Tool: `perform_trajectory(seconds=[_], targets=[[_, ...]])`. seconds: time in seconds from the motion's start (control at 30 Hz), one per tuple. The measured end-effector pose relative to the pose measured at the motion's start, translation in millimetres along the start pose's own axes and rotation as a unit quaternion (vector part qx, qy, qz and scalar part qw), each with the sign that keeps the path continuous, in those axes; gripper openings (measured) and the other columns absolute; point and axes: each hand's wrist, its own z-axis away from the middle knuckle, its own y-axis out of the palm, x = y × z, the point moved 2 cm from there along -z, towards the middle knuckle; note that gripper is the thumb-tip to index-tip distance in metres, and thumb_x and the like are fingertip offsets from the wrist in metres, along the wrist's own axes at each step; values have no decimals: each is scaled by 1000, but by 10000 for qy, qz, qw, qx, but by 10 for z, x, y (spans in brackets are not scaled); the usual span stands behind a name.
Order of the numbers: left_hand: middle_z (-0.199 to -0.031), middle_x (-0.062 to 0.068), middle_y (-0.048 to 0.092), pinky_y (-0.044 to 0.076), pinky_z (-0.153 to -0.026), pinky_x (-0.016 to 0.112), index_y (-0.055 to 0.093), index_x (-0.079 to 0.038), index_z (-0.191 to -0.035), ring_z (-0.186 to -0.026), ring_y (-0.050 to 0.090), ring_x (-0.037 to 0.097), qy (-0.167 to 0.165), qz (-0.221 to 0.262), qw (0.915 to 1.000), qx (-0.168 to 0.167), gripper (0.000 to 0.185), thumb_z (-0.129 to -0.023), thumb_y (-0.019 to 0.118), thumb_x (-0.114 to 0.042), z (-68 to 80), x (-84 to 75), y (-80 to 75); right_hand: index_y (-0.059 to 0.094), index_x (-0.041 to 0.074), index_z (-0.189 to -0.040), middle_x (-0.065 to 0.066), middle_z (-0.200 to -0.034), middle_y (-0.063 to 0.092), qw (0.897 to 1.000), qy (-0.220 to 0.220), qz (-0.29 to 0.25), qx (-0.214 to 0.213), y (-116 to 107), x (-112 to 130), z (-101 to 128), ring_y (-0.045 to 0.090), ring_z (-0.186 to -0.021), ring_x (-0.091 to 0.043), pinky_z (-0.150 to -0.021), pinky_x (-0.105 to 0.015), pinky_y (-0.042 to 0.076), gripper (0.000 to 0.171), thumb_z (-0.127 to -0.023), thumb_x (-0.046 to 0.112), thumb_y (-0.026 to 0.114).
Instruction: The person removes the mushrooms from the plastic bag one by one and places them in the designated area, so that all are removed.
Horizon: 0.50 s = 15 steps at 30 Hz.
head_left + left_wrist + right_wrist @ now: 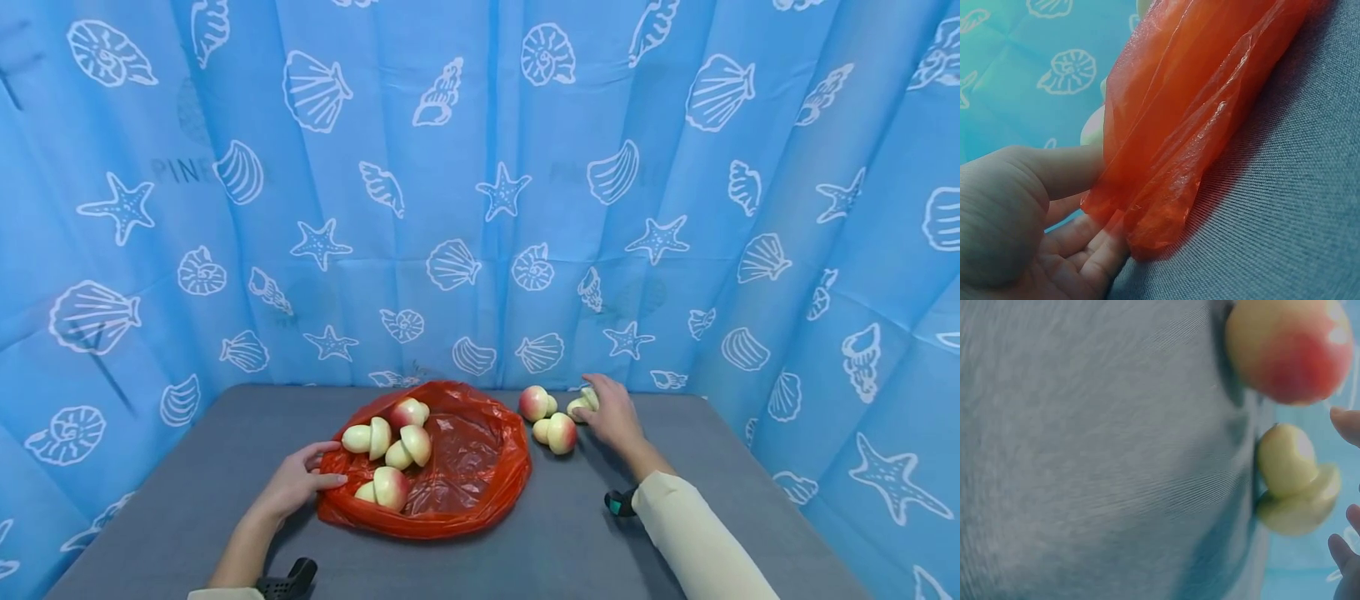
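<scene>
L hand [300, 479]: holds L edge of red bag [517, 467], film btwn thumb & fingers, fingertips partly hidden. Bag lies mouth-up on grey table [573, 533], w/ four mushrooms [415, 444] in its L part. R hand [615, 417]: fingers spread about the R-most mushroom [1288, 459], not yet closed; contact can't be confirmed from here. Two more lie just L of it: rear mushroom [534, 403] & near mushroom [562, 433], both red-tinged.

R hand, recommended: center thumb vs. fingertips across the cap, close evenly, then lift straight up. Surface looks smooth, so a grip at the very edge may slip. Avoid nudging the near mushroom; it could roll. L hand: light tension only, i.e. enough to steady the rim w/o tipping contents.
</scene>
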Motion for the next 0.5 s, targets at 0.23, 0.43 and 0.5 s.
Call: perform_trajectory(seconds=[0.23, 0.43, 0.5], targets=[[-132, 31, 49, 48, -90, 53, 47, 0, -139, -114, 52, 40, 20, 36, 10000, 34, 73, -81, 79, -30, 1, -11, 3, 55, 2, -133, -23, -136, 51, 9983, -238, -462, -273, -133, 266, 31, 41, -126, -45, -101, -60, 34, 59, -81, 18, 79], [-133, 32, 49, 48, -90, 53, 47, -1, -139, -114, 51, 41, 17, 10, 10000, -3, 74, -80, 80, -31, -2, 4, 5, 57, 4, -132, -20, -135, 53, 9935, -642, -845, -419, -147, 572, 73, 43, -127, -40, -101, -59, 35, 55, -82, 16, 79], [-134, 32, 48, 47, -90, 54, 47, -1, -139, -115, 51, 41, 12, -7, 10000, -4, 73, -81, 80, -31, -4, 13, 6, 57, 5, -132, -19, -135, 54, 9918, -757, -941, -419, -143, 681, 86, 44, -127, -39, -101, -58, 36, 55, -83, 16, 79]])
